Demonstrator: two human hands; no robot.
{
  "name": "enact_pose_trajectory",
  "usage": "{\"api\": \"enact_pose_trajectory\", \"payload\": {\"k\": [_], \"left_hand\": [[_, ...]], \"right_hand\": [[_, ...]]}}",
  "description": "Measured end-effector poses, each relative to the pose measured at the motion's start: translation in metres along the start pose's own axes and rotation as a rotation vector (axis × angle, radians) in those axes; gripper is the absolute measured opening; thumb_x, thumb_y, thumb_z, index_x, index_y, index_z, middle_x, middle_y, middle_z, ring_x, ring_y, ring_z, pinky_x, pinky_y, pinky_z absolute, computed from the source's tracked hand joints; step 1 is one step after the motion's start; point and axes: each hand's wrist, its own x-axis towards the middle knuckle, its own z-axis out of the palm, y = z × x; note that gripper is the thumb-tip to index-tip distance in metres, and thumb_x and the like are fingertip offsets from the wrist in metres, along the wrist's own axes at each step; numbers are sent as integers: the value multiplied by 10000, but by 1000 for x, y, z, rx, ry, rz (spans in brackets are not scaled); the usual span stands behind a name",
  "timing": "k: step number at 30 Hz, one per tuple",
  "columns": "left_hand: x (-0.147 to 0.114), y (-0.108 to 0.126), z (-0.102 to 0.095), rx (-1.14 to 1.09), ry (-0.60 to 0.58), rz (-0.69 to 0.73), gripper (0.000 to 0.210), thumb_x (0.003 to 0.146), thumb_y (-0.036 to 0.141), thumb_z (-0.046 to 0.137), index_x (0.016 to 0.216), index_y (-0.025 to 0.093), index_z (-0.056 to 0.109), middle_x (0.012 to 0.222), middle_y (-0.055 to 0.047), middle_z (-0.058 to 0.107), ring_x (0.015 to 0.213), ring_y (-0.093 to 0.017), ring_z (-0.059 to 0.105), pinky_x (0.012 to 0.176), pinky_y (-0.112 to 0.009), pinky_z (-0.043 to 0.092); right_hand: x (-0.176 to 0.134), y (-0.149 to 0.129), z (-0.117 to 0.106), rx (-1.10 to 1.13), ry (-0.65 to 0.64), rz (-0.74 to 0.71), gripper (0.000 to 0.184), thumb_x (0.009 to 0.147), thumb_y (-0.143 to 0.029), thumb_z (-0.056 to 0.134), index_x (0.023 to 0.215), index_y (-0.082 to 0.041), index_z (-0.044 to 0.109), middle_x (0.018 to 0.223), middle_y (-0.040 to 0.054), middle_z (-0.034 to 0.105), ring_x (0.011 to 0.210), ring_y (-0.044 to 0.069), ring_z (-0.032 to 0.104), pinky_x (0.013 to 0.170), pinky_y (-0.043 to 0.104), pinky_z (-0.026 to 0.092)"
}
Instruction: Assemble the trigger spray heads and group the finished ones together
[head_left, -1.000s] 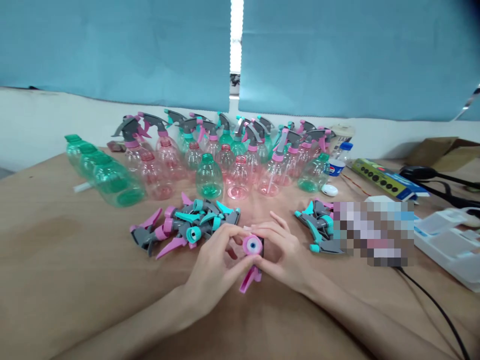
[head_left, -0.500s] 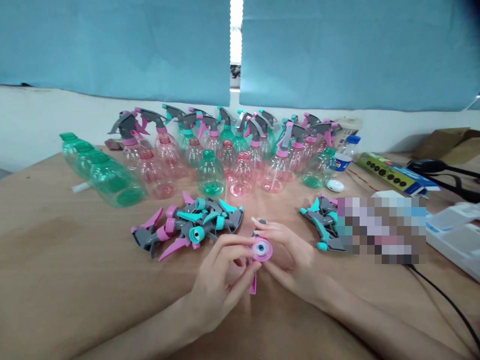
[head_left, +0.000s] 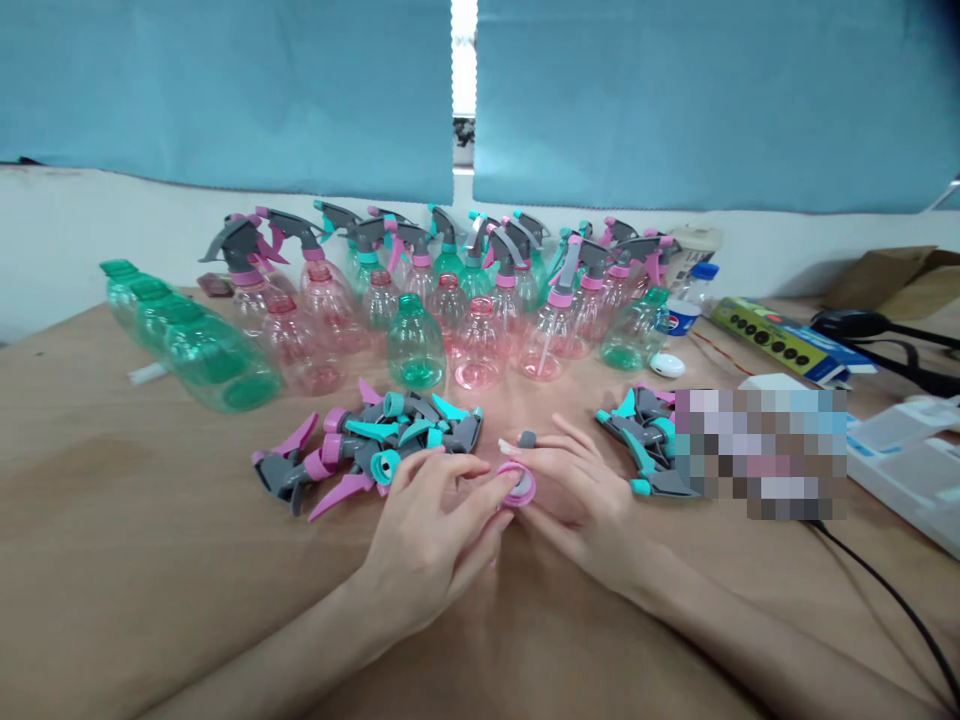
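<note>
A grey spray head with a pink collar (head_left: 517, 486) is between my two hands, its collar opening turned up towards me. My right hand (head_left: 592, 500) grips it from the right, and the grey nozzle end (head_left: 527, 438) shows past the fingers. My left hand (head_left: 435, 530) pinches the collar from the left, a finger lying over its opening. Most of the trigger is hidden by my fingers. Just left of my left hand lies a pile of loose spray heads (head_left: 367, 445) in grey, pink and turquoise. A second pile (head_left: 645, 440) lies right of my right hand.
Open pink bottles (head_left: 478, 345) and green bottles (head_left: 416, 345) stand behind my hands, with capped spray bottles (head_left: 561, 310) among and behind them. Green bottles (head_left: 225, 355) line the left. Rightward are a white case (head_left: 667, 365), a box (head_left: 780, 335), a plastic organiser (head_left: 915, 450) and a black cable (head_left: 885, 590).
My left hand has shifted slightly left, and its finger now covers part of the collar opening. The pink trigger below the collar has gone mostly out of sight. The whole view has shifted slightly.
</note>
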Motion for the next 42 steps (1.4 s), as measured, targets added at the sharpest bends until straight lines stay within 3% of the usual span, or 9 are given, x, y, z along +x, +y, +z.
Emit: {"api": "enact_pose_trajectory", "payload": {"k": [3, 6, 11, 16, 22, 30, 42], "left_hand": [[-1, 0, 1, 30, 2, -8, 239, 890, 175, 493, 1104, 218, 590, 978, -83, 623, 901, -215, 581, 864, -436, 409], [-2, 0, 2, 61, 36, -7, 226, 886, 180, 501, 1080, 233, 603, 960, -72, 628, 888, -204, 586, 903, -444, 395], [-7, 3, 5, 78, 20, 22, 239, 878, 160, 515, 1094, 226, 592, 952, -60, 643, 886, -187, 583, 925, -429, 387], [-4, 1, 4, 82, 31, 89, 224, 880, 144, 506, 1061, 220, 612, 940, -56, 639, 869, -180, 576, 896, -402, 401], [2, -2, 2, 95, 82, 38, 181, 898, 241, 514, 1022, 210, 643, 906, -73, 613, 846, -212, 554, 849, -415, 405], [3, 5, -1, 2, 39, 19, 169, 902, 185, 500, 1041, 175, 596, 926, -72, 601, 858, -204, 537, 779, -372, 445], [1, -3, 6, -129, -25, 68, 150, 897, 228, 518, 1035, 169, 526, 950, -88, 561, 821, -191, 563, 673, -327, 528]], "right_hand": [[0, 1, -2, -82, -24, -3, 390, 874, -217, 581, 1248, -295, 505, 1104, 17, 696, 1022, 224, 635, 1129, 589, 134], [0, 2, -4, -118, -38, -26, 404, 882, -224, 576, 1268, -314, 495, 1116, 2, 693, 1024, 224, 630, 1138, 591, 45], [1, 0, -6, -118, -57, -69, 467, 885, -207, 574, 1323, -316, 456, 1024, -14, 722, 990, 218, 631, 1146, 561, 55], [1, -3, -6, -112, -31, -61, 326, 895, -208, 560, 1219, -244, 556, 1009, -5, 723, 1000, 201, 624, 1145, 555, 55], [3, 0, -8, -116, -53, -56, 262, 894, -228, 571, 1154, -214, 597, 1006, 1, 723, 996, 180, 619, 1143, 490, 152], [3, -5, -6, -105, -43, -42, 236, 903, -221, 554, 1133, -209, 603, 990, 8, 727, 996, 193, 618, 1146, 523, 45], [4, -8, -7, -90, -106, -27, 241, 900, -225, 561, 1136, -195, 598, 1001, 1, 724, 1020, 184, 598, 1147, 492, 31]]}}
